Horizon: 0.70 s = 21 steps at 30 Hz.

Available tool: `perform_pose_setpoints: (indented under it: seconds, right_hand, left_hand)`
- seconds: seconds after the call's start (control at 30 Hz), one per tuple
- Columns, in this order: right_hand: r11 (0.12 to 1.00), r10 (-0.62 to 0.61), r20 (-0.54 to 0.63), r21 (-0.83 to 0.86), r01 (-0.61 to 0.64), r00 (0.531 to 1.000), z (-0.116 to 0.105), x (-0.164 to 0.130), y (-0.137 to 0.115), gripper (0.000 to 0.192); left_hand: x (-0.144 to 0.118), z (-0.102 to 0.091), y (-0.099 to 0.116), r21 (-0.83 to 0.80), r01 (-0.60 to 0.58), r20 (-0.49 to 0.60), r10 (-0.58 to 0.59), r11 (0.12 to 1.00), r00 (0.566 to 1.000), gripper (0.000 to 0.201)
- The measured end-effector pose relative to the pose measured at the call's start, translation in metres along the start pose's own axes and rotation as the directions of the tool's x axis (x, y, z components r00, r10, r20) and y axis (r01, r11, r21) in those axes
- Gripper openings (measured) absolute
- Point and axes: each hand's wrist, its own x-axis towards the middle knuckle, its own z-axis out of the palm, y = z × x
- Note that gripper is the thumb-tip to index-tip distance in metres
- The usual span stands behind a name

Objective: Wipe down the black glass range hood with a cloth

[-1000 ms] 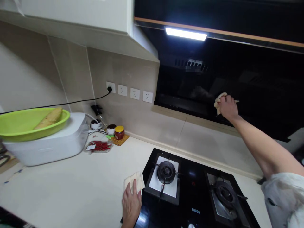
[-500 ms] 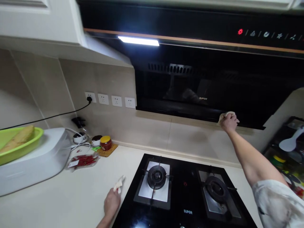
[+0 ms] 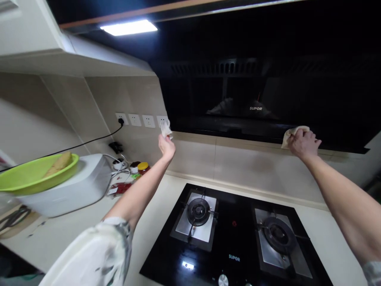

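A black range hood [image 3: 232, 99] spans the wall above the cooktop. At its lower right edge my right hand [image 3: 304, 143] is closed on a cream cloth [image 3: 293, 135], pressing it to the hood's bottom rim. My left hand [image 3: 167, 146] is raised by the hood's lower left corner, its fingers pinching a crumpled white tissue [image 3: 165, 128]. The tissue overlaps the rightmost wall socket in view; whether it touches the hood or the wall, I cannot tell.
Below lies a black two-burner gas cooktop [image 3: 235, 238]. On the left counter, a green basin [image 3: 38, 178] rests on a white appliance [image 3: 89, 184]. Behind my left arm are a yellow-lidded jar [image 3: 143, 167] and a bag of red chillies [image 3: 120, 188]. A black cord [image 3: 98, 139] runs to a socket.
My left hand has risen from beside the cooktop to the hood's lower left corner, still with the tissue. My right hand has stayed at the hood's bottom edge, shifted slightly right with the cloth.
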Motion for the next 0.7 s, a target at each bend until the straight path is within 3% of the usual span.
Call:
perform_pose_setpoints:
  seconds: [0.1,0.2,0.3,0.4,0.43,0.5,0.57,0.63,0.67,0.7]
  right_hand:
    - [1.000,0.001,0.024,-0.014,-0.001,1.000,-0.003,-0.002,-0.003,0.062]
    - [1.000,0.001,0.006,-0.017,-0.001,1.000,-0.001,-0.002,-0.005,0.061]
    - [1.000,-0.005,-0.043,-0.011,0.004,0.999,0.006,0.000,-0.005,0.059]
    - [1.000,-0.004,-0.056,-0.026,0.002,0.998,0.011,0.003,-0.005,0.058]
    - [0.999,-0.006,-0.057,-0.034,0.004,0.998,0.012,0.004,-0.004,0.057]
    - [0.999,-0.019,-0.060,-0.050,0.016,0.998,0.012,0.004,-0.004,0.057]
    - [0.997,-0.029,-0.062,-0.069,0.025,0.998,0.011,0.003,-0.002,0.058]
    - [0.996,-0.025,-0.057,-0.083,0.020,0.998,0.011,0.002,-0.001,0.060]
    - [0.996,-0.020,-0.057,-0.086,0.015,0.998,0.011,0.002,0.000,0.061]
    - [0.996,-0.016,-0.061,-0.087,0.011,0.998,0.011,0.002,0.001,0.061]
  left_hand:
    - [0.023,0.035,0.051,-0.046,-0.072,0.039,0.074,0.996,0.996,0.040]
    - [0.024,0.073,0.088,-0.050,-0.054,0.036,0.056,0.997,0.998,0.046]
    - [-0.004,0.113,0.122,0.000,-0.078,0.066,0.077,0.997,0.995,0.052]
    - [-0.061,0.154,0.162,0.024,-0.287,0.233,0.274,0.958,0.933,0.046]
    - [-0.084,0.167,0.176,0.014,-0.371,0.296,0.351,0.928,0.888,0.046]
    - [-0.130,0.191,0.199,-0.048,-0.538,0.428,0.504,0.841,0.750,0.050]
    - [-0.167,0.209,0.215,-0.149,-0.696,0.541,0.647,0.703,0.537,0.061]
    - [-0.185,0.216,0.220,-0.193,-0.808,0.604,0.717,0.556,0.348,0.070]
    - [-0.185,0.216,0.219,-0.193,-0.848,0.619,0.732,0.493,0.284,0.073]
    - [-0.180,0.213,0.215,-0.179,-0.877,0.628,0.738,0.446,0.247,0.073]
